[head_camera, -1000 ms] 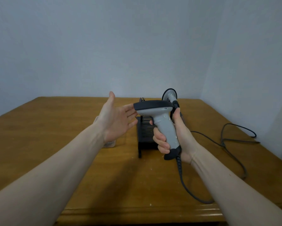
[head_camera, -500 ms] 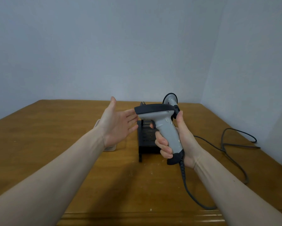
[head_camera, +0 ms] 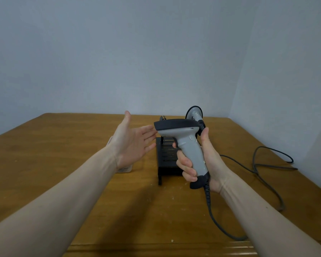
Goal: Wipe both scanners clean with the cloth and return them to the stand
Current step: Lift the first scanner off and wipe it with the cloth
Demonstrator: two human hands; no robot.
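Above the desk (head_camera: 44, 164), my right hand (head_camera: 202, 164) wraps its fingers (head_camera: 185, 163) round the grey handle of 1 scanner (head_camera: 183, 140), held upright in front of the black stand (head_camera: 168, 158); my left hand (head_camera: 131, 143) waits just beside its nose, palm up, fingers spread and holding nothing. The second scanner (head_camera: 194, 114) stands behind. I judge the scanner light, rigid, smooth plastic, best gripped at the handle, its cable (head_camera: 211, 214) dragging a little. No cloth is clearly visible. Against 1 second earlier, scanner and both hands sit slightly lower in view, poses otherwise unchanged.
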